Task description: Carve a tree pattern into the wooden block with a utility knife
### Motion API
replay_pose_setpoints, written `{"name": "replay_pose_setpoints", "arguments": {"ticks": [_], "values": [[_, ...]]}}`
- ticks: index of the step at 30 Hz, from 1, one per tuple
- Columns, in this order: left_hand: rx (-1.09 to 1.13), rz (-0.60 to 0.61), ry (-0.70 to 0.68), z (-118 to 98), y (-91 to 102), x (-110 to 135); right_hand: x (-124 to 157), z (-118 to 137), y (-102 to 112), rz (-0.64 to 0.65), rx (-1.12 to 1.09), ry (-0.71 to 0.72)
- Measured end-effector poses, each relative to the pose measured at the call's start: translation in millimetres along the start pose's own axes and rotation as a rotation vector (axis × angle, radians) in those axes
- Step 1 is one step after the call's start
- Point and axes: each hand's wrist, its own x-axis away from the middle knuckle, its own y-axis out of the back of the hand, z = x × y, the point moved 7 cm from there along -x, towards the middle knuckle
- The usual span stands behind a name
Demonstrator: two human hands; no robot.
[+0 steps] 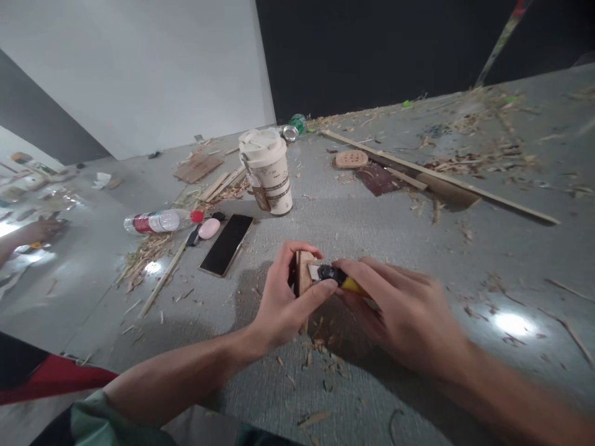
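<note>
Grey floor — knife half-hidden by right hand

Small upright wooden block, yellow-black utility knife touching its side

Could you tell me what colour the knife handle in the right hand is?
Yellow, with a black front end; head view shows the knife best.

A phone lies left of the hands, a cup behind it.
</note>
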Motion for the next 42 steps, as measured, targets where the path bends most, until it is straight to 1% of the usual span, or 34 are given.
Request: {"name": "replay_pose_setpoints", "arguments": {"ticks": [4,19,21,26,27,29,31,33,37,39,42], "values": [[-0.009,-0.022,0.005,1,0.9,0,2,0,-1,0.001,-0.003,-0.017],[-0.013,-0.027,0.003,0,0.9,0,4,-1,-4,0.004,-0.009,-0.055],[-0.019,-0.031,0.005,0,0.5,1,3,-2,-4,0.013,-0.008,-0.076],[-0.032,-0.073,-0.127,-8,2.1,3,3,-12,4,-0.040,0.001,-0.176],[-0.033,-0.067,-0.112,-6,1.9,2,2,-13,5,-0.053,0.001,-0.179],[-0.029,-0.057,-0.027,0,2.2,0,2,-13,6,-0.057,-0.010,-0.167],[-0.018,-0.064,0.044,5,3.6,-3,2,-13,4,-0.032,-0.043,-0.141],[-0.013,-0.074,0.059,6,4.7,-6,2,-11,-1,0.018,-0.090,-0.115],[-0.015,-0.095,0.042,4,5.4,-11,2,-10,-10,0.108,-0.147,-0.078],[-0.008,-0.099,0.054,5,5.1,-10,3,-9,-12,0.130,-0.153,-0.067],[-0.017,-0.073,0.089,8,2.8,-8,3,-9,-14,0.152,-0.155,-0.064]]}}
